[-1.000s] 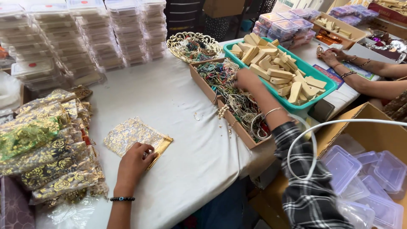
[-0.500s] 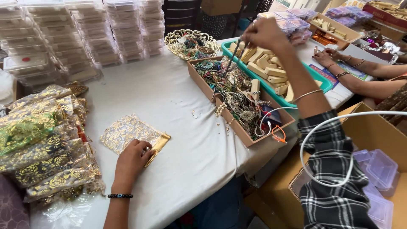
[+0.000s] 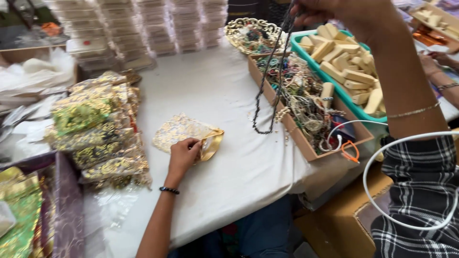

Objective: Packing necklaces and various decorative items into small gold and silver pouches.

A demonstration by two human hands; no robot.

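Observation:
My left hand rests on a small gold-patterned fabric pouch lying on the white tablecloth, pinching it near its gold-lined mouth. My right hand is raised at the top of the view, holding up a long dark beaded necklace. The necklace hangs in a loop, its lower end just above the cloth beside a cardboard tray full of tangled jewellery.
A pile of gold and green pouches lies to the left. Stacks of clear plastic boxes stand at the back. A teal tray holds several beige blocks. A gold filigree basket sits behind. Another person's hands work at far right.
My right hand rose out of the jewellery tray, lifting the dark necklace clear of it. My left hand stayed on the pouch. The view shifted left.

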